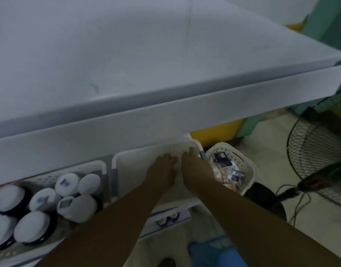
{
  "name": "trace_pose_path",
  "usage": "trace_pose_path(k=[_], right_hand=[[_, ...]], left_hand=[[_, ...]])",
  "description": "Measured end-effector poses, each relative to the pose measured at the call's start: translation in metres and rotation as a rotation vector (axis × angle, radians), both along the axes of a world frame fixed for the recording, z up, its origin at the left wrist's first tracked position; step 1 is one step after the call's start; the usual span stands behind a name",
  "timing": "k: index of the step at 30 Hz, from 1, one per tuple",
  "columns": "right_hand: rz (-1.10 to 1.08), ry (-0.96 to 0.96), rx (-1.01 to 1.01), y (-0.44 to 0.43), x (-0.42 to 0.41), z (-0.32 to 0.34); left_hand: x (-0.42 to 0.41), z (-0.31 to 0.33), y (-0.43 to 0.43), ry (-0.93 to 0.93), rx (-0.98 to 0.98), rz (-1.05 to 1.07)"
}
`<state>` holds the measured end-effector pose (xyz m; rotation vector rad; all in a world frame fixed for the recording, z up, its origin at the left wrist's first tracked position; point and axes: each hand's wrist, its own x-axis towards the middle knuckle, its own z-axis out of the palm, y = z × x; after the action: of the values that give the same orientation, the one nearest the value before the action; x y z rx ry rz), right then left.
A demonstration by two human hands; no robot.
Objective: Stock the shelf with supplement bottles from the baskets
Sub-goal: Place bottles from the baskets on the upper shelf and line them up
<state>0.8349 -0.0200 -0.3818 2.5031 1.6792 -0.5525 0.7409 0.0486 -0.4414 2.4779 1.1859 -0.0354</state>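
Fingers [191, 151] rest in the middle basket [123, 162]; bottles [67, 184] sit leftward — apart.

A standing fan [316, 149] is tilting at the far right, its wire grille facing the pale tiled floor [320, 239]. Its round black base [266, 201] is sitting nearer in, and thin dark cables [302, 203] are looping across the tiles beside it. A yellow object [216, 132], too blurred to identify, is lying further back, with a green wall [327, 20] rising behind it on the right. Something blue [221, 254] is resting at the near edge.
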Motion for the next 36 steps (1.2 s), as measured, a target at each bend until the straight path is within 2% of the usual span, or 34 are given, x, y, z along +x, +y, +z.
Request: trace_pose_path(k=[4, 8, 10, 12, 14, 16, 18, 20, 24, 28, 31, 33, 36], right_hand=[[-0.117, 0.026, 0.145, 0.008, -0.007, -0.014], [-0.042, 0.005, 0.094, 0.007, -0.003, -0.021], [-0.061, 0.125, 0.117, 0.005, -0.004, -0.015], [-0.143, 0.316, 0.229, -0.002, -0.011, 0.003], [-0.263, 0.551, 0.372, -0.014, -0.023, 0.028], [-0.388, 0.904, 0.466, -0.032, -0.035, 0.055], [-0.501, 1.326, 0.477, -0.053, -0.048, 0.082], [-0.555, 1.520, 0.500, -0.075, -0.062, 0.104], [-0.564, 1.640, 0.634, -0.125, -0.090, 0.153], [-0.389, 1.839, 0.708, -0.177, -0.110, 0.200], [-0.336, 1.981, 0.693, -0.207, -0.127, 0.231], [-0.268, 1.990, 0.703, -0.224, -0.142, 0.246], [-0.149, 1.874, 0.790, -0.241, -0.160, 0.261]], left_hand=[[0.001, -0.002, 0.003, -0.098, -0.050, 0.143], [-0.019, 0.020, 0.005, -0.309, -0.309, 0.340], [-0.034, 0.038, 0.004, -0.447, -0.373, 0.404], [-0.050, 0.059, -0.003, -0.610, -0.473, 0.472], [-0.068, 0.082, -0.015, -0.705, -0.441, 0.528], [-0.088, 0.105, -0.036, -0.813, -0.404, 0.568], [-0.101, 0.127, -0.060, -0.943, -0.456, 0.570], [-0.110, 0.151, -0.086, -1.047, -0.565, 0.549], [-0.126, 0.203, -0.139, -1.142, -0.630, 0.451], [-0.149, 0.257, -0.190, -1.193, -0.571, 0.355], [-0.168, 0.291, -0.231, -1.253, -0.536, 0.287], [-0.181, 0.307, -0.255, -1.295, -0.514, 0.268], [-0.200, 0.327, -0.281, -1.337, -0.498, 0.275]])
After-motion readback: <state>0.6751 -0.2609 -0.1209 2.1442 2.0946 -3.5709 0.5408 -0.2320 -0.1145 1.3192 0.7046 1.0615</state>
